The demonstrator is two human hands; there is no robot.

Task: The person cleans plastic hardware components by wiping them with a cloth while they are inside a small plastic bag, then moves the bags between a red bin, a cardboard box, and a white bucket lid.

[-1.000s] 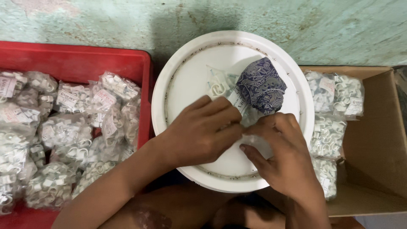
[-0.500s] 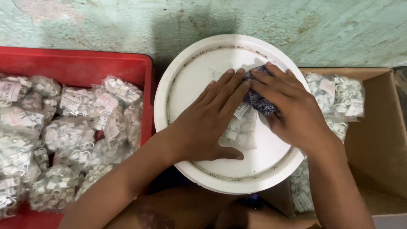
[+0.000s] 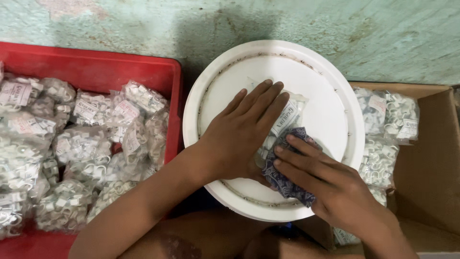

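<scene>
In the middle of the frame a round white lid (image 3: 330, 110) lies flat, its raised rim running around a shallow inner disc. On it rests a clear plastic packet of small white clips (image 3: 287, 117) with a paper label inside. The left hand (image 3: 239, 136) lies palm down over that packet, fingers straight and close together, pressing it flat against the lid; only the packet's upper right part shows past the fingertips. Just to the right and lower, the right hand (image 3: 326, 187) lies with its fingers extended and slightly spread on a dark blue patterned cloth (image 3: 287, 180), which sits on the lid touching the packet's lower edge. Neither hand pinches anything; both press downward.

At the left of the frame a red plastic tray (image 3: 96, 69) holds a heap of filled clip packets (image 3: 72, 153), similar clear bags with white clips and labels. At the right a brown cardboard box (image 3: 431, 158) holds more packets (image 3: 388, 124), stacked along its left side just beside the lid's rim. Across the top of the frame runs a worn, pale green painted floor (image 3: 335, 24).
</scene>
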